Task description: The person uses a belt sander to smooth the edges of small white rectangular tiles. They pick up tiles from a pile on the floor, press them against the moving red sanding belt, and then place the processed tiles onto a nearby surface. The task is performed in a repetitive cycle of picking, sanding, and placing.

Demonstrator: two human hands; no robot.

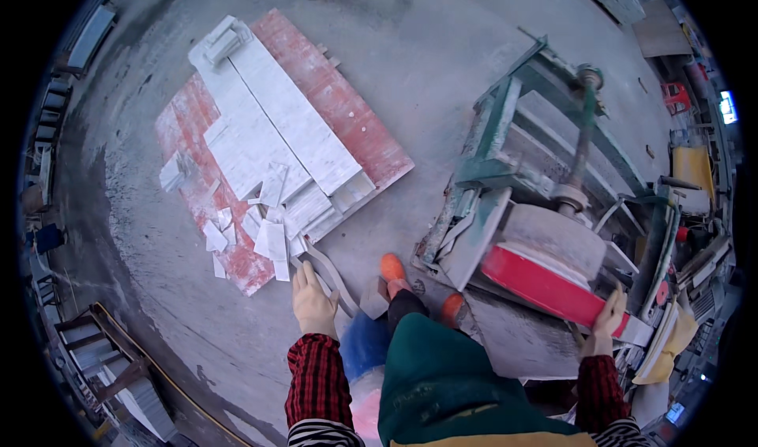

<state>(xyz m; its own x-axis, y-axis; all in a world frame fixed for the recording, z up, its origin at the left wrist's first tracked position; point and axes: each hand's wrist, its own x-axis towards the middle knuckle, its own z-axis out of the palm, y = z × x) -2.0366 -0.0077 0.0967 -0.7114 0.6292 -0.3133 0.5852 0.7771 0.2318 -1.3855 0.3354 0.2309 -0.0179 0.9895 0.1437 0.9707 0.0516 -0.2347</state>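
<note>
In the head view, the hands are well apart: the left hand [314,300], at lower centre, is spread with nothing in it, near white slabs [294,111] on a red board [328,88] at upper left. The right hand [608,314], lower right, touches the end of the red piece [541,283] on a green machine [505,178]; whether it grips, I cannot tell.

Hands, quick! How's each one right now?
Left hand: open, nothing visibly held.
Right hand: against the red machine guard; can't tell if gripping.
</note>
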